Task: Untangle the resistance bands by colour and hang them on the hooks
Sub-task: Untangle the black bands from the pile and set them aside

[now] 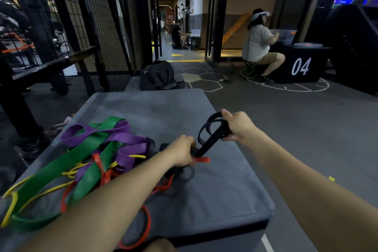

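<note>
Dim gym floor, grey rubber tiles with hexagon markings; a grey padded block serves as worktop (pixel 184 112) in the foreground.

Far left: black wire-grid wall panel (pixel 96 16) behind a dark bench.

On the worktop's left half lies a tangled heap of bands: wide green flat rubber band (pixel 61 168), purple flat rubber band (pixel 126 139) looped over it, thin yellow rubber band (pixel 41 192) trailing toward the near left edge, thin red rubber band (pixel 104 176) threaded through, one loop reaching the near edge.

Centre: left hand (pixel 182 153), fingers curled, grips the black flat rubber band (pixel 210 139) low down, at the edge of the heap; a red end sticks out just beside the knuckles.

Behind, on the floor: black duffel bag (pixel 159 75).

Right of centre: right hand (pixel 237 125), closed around the upper loops of the same black band, holding it raised above the worktop; band runs taut between both hands.

Far right: a seated person in a pale shirt (pixel 257 43) at a black box marked "04" (pixel 300 66).
</note>
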### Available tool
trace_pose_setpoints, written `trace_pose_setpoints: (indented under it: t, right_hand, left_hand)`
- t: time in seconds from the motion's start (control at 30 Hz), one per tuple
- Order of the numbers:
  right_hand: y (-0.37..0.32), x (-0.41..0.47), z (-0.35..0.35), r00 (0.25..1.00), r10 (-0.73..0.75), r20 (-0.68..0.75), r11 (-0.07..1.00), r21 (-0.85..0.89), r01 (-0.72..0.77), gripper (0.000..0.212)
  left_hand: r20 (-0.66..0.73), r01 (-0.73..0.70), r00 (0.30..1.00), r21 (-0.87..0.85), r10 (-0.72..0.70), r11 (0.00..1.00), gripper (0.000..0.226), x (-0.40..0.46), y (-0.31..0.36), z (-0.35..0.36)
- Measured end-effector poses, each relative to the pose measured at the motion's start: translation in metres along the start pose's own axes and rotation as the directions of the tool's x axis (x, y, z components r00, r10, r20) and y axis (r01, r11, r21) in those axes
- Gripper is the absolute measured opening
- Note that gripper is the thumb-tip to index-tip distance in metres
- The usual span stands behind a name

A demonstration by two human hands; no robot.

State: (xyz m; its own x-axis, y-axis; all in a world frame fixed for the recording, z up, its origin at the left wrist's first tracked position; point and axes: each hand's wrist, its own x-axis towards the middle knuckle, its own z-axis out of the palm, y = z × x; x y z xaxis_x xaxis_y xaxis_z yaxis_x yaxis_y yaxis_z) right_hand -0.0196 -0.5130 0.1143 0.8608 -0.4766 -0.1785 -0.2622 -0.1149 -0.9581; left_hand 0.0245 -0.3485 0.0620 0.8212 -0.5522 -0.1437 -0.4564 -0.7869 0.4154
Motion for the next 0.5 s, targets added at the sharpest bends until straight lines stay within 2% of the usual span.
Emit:
trace_pose_setpoints:
  t: [0.1,0.2,0.3,0.4,0.5]
  right_hand:
    - [0.001,-0.004,0.0,1.0,0.015,0.001,0.992,0.126,-0.015,0.035]
    - [0.003,-0.004,-0.003,1.0,0.023,-0.006,0.988,0.151,-0.022,0.033]
    - [0.008,0.001,-0.009,0.999,-0.012,-0.048,0.997,0.079,0.016,0.031]
    - [0.013,0.009,-0.008,0.995,-0.071,-0.065,0.997,-0.018,0.07,0.03]
    - [0.012,0.011,0.004,0.991,-0.134,-0.002,0.989,-0.059,0.133,0.015]
  left_hand:
    - [-0.024,0.003,1.0,0.208,0.002,0.978,0.063,-0.002,-0.012,0.02]
    - [-0.189,0.0,0.981,0.236,0.046,0.972,0.039,-0.004,-0.017,0.03]
    - [-0.309,-0.097,0.94,0.167,0.146,0.981,0.018,-0.004,-0.018,0.019]
    - [-0.422,-0.151,0.895,0.02,0.146,0.988,0.014,-0.003,-0.025,-0.007]
    - [-0.404,-0.207,0.901,-0.089,0.155,0.974,0.018,-0.005,-0.034,-0.024]
